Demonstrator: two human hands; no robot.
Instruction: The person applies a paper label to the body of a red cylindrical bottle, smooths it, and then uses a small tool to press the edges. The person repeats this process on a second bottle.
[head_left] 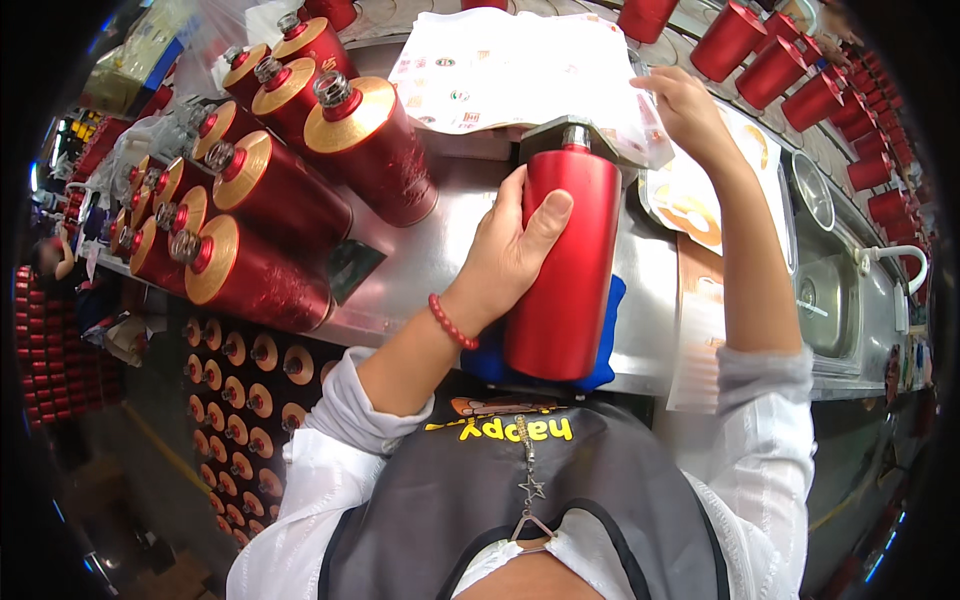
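Left hand point(505, 255) wraps the red bottle point(563, 270) at the worktop's point(440, 250) front edge, best kept steady; right hand's point(690, 110) fingers pinch the label sheet point(500, 70).

A white sheet of small round and oblong stickers point(505, 68), printed in gold, red and green, lies at the top centre of the steel bench; a second sheet with larger gold-and-orange ring labels point(690, 205) lies just right of the red bottle, partly under the forearm; below it a narrow pale strip point(697, 330), possibly backing paper, hangs over the bench edge. At far upper left sits a yellowish wrapped package point(135, 55), too blurred to tell more.
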